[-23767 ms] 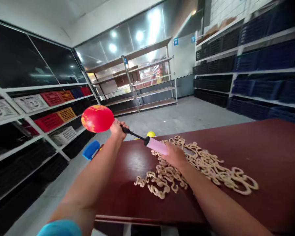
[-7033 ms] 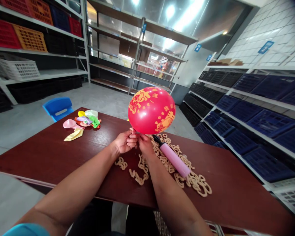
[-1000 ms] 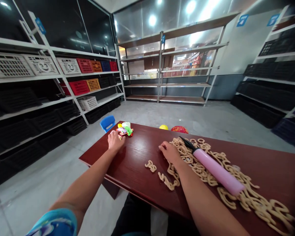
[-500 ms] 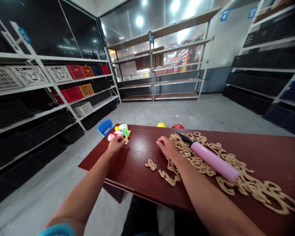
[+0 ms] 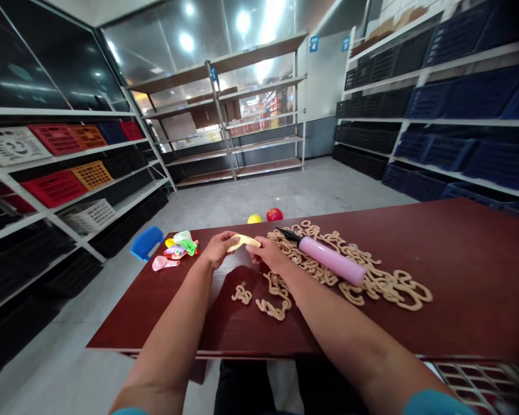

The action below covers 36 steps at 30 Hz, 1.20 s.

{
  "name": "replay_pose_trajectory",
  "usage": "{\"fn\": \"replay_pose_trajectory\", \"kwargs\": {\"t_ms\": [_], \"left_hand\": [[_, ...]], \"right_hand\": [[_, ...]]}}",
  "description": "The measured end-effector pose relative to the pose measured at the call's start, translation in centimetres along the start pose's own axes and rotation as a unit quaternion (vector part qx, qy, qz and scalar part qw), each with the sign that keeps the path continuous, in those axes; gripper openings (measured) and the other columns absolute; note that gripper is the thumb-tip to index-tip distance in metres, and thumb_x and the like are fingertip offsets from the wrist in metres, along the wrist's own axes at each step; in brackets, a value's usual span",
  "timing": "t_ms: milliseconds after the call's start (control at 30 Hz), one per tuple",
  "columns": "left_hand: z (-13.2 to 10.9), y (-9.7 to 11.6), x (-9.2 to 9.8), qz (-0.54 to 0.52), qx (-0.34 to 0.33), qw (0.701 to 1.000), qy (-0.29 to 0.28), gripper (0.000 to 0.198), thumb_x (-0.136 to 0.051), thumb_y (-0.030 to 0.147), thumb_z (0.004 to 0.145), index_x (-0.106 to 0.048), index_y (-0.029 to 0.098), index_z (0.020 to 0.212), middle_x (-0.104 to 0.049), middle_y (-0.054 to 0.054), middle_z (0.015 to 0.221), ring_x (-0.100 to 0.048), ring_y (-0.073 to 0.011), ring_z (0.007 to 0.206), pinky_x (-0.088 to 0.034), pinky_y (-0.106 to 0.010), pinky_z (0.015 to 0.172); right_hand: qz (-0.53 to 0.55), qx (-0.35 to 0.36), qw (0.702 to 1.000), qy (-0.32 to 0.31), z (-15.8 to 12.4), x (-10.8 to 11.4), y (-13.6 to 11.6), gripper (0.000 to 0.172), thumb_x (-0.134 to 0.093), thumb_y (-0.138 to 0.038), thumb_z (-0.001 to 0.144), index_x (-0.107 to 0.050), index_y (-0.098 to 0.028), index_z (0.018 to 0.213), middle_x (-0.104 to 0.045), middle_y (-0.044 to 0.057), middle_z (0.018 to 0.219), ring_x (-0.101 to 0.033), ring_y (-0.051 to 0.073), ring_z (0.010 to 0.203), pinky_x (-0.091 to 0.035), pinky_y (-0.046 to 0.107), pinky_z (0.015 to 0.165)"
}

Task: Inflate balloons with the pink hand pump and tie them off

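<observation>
A pale yellow deflated balloon (image 5: pixel 244 239) is stretched between my two hands above the table. My left hand (image 5: pixel 217 250) pinches one end, and the fingers of my right hand (image 5: pixel 270 255) close on the other. To the left lies a small pile of limp coloured balloons (image 5: pixel 185 246), with a pink balloon (image 5: pixel 164 263) at its near side. Beyond my right hand, a pink hand pump (image 5: pixel 332 260) with a black nozzle rests on a heap of tan, rope-like loops (image 5: pixel 409 291). Two smaller tan clumps, one of them a separate curl (image 5: pixel 241 294), lie nearer me.
The dark red-brown table (image 5: pixel 155 323) spans the front. Past its far edge show a yellow ball (image 5: pixel 255 219), a red ball (image 5: pixel 274 214) and a blue chair (image 5: pixel 147 242). Shelves with crates (image 5: pixel 54 183) stand left and right; a bare-looking rack (image 5: pixel 231 151) stands behind.
My left hand has come away from the balloon pile toward the middle with the pale yellow balloon. My right hand now grips its other end. The view has turned right.
</observation>
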<state>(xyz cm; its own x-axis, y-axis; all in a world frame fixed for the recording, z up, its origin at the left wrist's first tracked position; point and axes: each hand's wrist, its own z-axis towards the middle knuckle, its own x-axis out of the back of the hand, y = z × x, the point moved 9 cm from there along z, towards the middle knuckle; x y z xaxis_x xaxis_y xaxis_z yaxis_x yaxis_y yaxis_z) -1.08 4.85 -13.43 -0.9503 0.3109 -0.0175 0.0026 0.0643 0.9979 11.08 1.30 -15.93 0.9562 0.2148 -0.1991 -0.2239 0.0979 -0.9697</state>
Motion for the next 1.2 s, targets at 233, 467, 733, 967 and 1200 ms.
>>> {"fn": "replay_pose_trajectory", "kwargs": {"t_ms": [233,467,733,967,1200], "left_hand": [[2.1,-5.4,1.2,-0.179,0.027,0.970,0.163,0.028,-0.068,0.016,0.067,-0.049,0.014,0.088,-0.060,-0.006,0.081,-0.061,-0.0140,0.066,-0.051,-0.029,0.063],[0.7,-5.9,-2.0,-0.122,0.079,0.989,0.032,0.047,-0.048,0.054,0.078,-0.058,0.008,0.075,-0.062,-0.016,0.076,-0.063,-0.0225,0.068,-0.049,-0.030,0.055],[0.3,-4.6,-7.0,-0.261,0.018,0.962,-0.081,0.056,-0.039,0.059,0.081,-0.058,0.017,0.112,-0.060,-0.013,0.111,-0.054,-0.0227,0.106,-0.043,-0.033,0.087],[1.0,-5.1,-4.1,-0.391,0.039,0.918,0.055,0.026,-0.052,0.028,0.083,-0.061,0.015,0.103,-0.065,-0.007,0.093,-0.061,-0.0149,0.081,-0.048,-0.026,0.076],[1.4,-5.2,-3.8,-0.476,0.059,0.876,0.048,0.026,-0.040,0.026,0.088,-0.061,0.013,0.094,-0.065,-0.009,0.087,-0.062,-0.0162,0.076,-0.050,-0.028,0.067]], "right_hand": [[0.025,0.018,0.994,0.102,1.2,2.0,1.0,0.033,-0.050,-0.049,0.077,-0.058,-0.018,0.088,-0.064,0.004,0.091,-0.059,0.012,0.062,-0.042,0.020,0.044],[-0.112,0.107,0.981,0.116,1.2,2.2,-0.8,0.038,-0.043,-0.045,0.084,-0.057,-0.022,0.110,-0.056,0.005,0.120,-0.055,0.019,0.104,-0.049,0.033,0.080],[-0.321,0.209,0.921,0.069,0.2,-0.2,-3.2,0.035,-0.036,-0.036,0.090,-0.059,-0.028,0.114,-0.051,0.000,0.129,-0.032,0.017,0.127,-0.019,0.041,0.109],[-0.331,0.199,0.916,0.105,0.5,0.7,-2.3,0.036,-0.041,-0.038,0.087,-0.058,-0.025,0.116,-0.043,0.006,0.134,-0.038,0.020,0.123,-0.027,0.041,0.105],[-0.305,0.221,0.915,0.142,-0.2,1.1,-3.7,0.028,-0.047,-0.035,0.084,-0.064,-0.022,0.101,-0.055,0.007,0.118,-0.049,0.018,0.111,-0.038,0.035,0.096]]}}
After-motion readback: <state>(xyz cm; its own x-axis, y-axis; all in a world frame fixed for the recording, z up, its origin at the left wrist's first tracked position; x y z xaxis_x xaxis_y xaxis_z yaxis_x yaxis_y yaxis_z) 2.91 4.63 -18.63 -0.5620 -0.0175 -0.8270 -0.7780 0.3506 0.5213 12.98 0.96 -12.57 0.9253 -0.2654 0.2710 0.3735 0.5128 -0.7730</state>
